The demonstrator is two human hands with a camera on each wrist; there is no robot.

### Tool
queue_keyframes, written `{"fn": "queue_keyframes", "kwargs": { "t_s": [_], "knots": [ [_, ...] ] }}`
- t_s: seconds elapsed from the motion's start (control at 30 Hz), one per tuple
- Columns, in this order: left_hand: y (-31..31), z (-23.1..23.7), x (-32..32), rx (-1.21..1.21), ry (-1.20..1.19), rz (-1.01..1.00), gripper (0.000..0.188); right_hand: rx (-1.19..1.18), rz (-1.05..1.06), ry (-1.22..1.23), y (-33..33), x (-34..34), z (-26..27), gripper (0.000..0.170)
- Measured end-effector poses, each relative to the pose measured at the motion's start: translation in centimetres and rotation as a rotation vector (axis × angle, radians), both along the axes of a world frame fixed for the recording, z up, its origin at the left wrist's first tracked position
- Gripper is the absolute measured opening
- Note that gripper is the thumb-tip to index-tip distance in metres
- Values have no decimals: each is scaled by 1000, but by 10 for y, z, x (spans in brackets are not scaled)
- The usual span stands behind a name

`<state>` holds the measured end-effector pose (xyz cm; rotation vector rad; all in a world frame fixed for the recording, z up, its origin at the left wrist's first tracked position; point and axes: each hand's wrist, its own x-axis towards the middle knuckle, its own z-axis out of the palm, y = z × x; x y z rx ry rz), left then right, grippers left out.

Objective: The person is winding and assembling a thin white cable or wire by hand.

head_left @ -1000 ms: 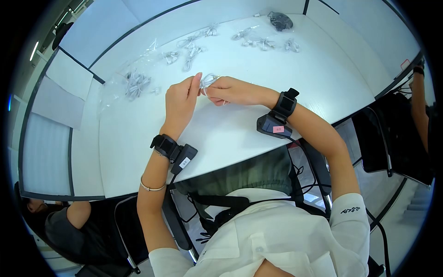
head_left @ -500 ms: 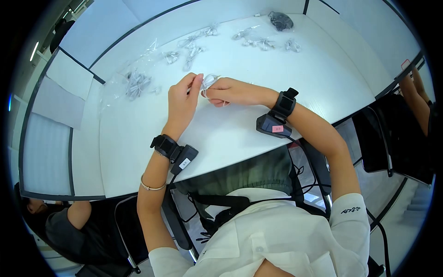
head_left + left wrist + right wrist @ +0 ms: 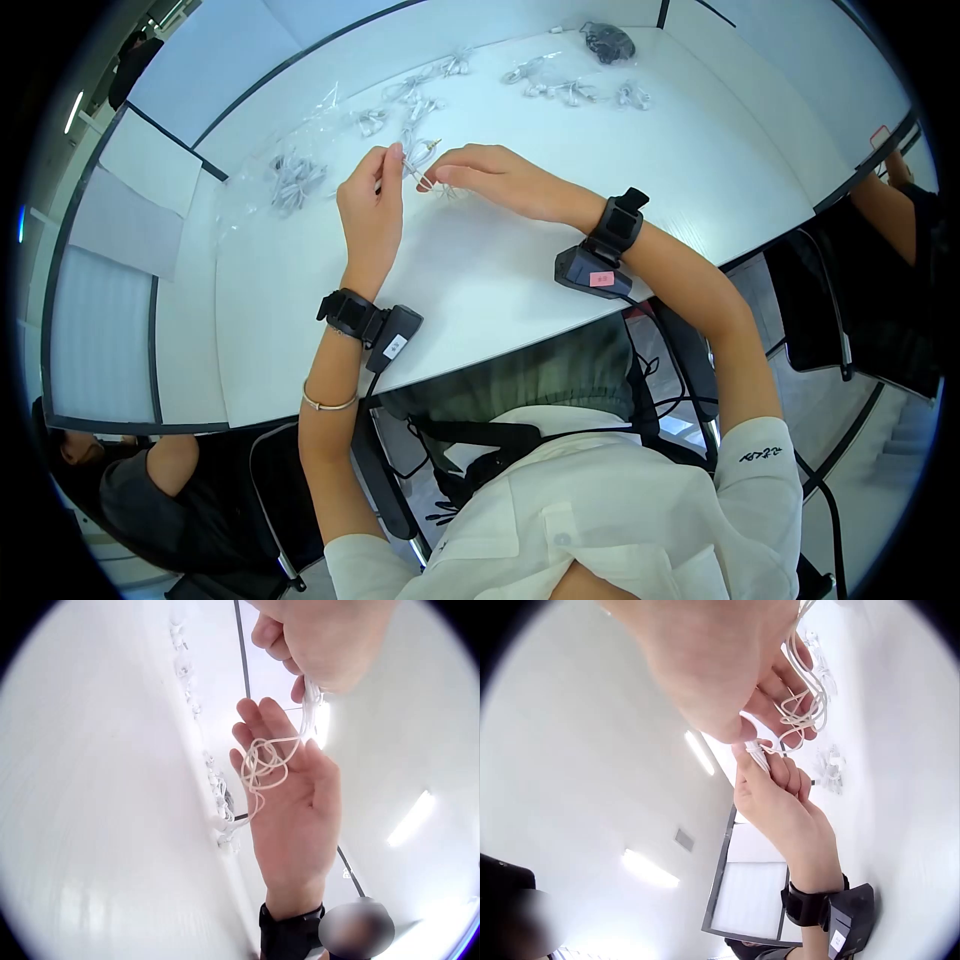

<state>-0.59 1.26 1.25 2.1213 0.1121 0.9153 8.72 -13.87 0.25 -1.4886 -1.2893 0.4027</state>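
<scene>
A thin white cable is partly bundled between my two hands, a gold-coloured plug tip showing at its far end in the head view. My left hand pinches the bundled part between thumb and curled fingers; the left wrist view shows the strands coming out below that fist. Loose tangled loops of the cable lie across the fingers of my right hand, palm up and fingers straight. In the right wrist view the same loops drape over the right hand's fingers, beside the left hand.
More coiled white cables lie in a clear plastic bag at the left. Further coils sit at the back, others at back right near a dark bundle. Low partitions edge the white table.
Both hands have drawn slightly apart, the left moving left with the bundle. My right hand's fingers have straightened from their grip, and the cable's loops now hang loose between the hands.
</scene>
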Motion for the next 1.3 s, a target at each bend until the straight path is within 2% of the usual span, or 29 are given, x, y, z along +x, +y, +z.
{"fn": "queue_keyframes", "kwargs": {
  "t_s": [0.07,0.17,0.27,0.37,0.47,0.63,0.77,0.87,1.03,1.07,1.17,1.27,1.3],
  "knots": [
    [0,2,-1,14,-20,29,28,18,-31,-82,-3,-5,5,33],
    [7,4,-1,20,-76,84,29,-285,112,-139,-7,-7,18,33],
    [15,7,-2,-14,-111,146,33,-168,161,82,-6,-1,9,31],
    [15,6,1,-47,-139,181,34,-210,165,216,-13,3,17,30],
    [23,2,2,-14,-165,231,35,-309,38,107,-17,3,19,32],
    [54,-7,4,-167,-152,241,36,-359,-136,8,-19,18,11,30],
    [82,-32,14,-350,-68,290,38,-231,-311,-235,-19,35,-3,30],
    [81,-26,9,-533,-61,307,38,-377,-373,-222,-25,35,6,39],
    [100,-38,12,-562,-89,345,39,-482,-576,-305,-31,39,7,42],
    [101,-39,13,-547,-92,344,39,-466,-565,-344,-33,41,5,43],
    [95,-36,13,-561,-92,362,39,-617,-319,-326,-38,35,17,39],
    [99,-39,14,-515,-100,375,39,-705,149,49,-36,29,19,32],
    [99,-40,16,-498,-103,370,39,-662,227,44,-34,27,18,31]
  ]
}}
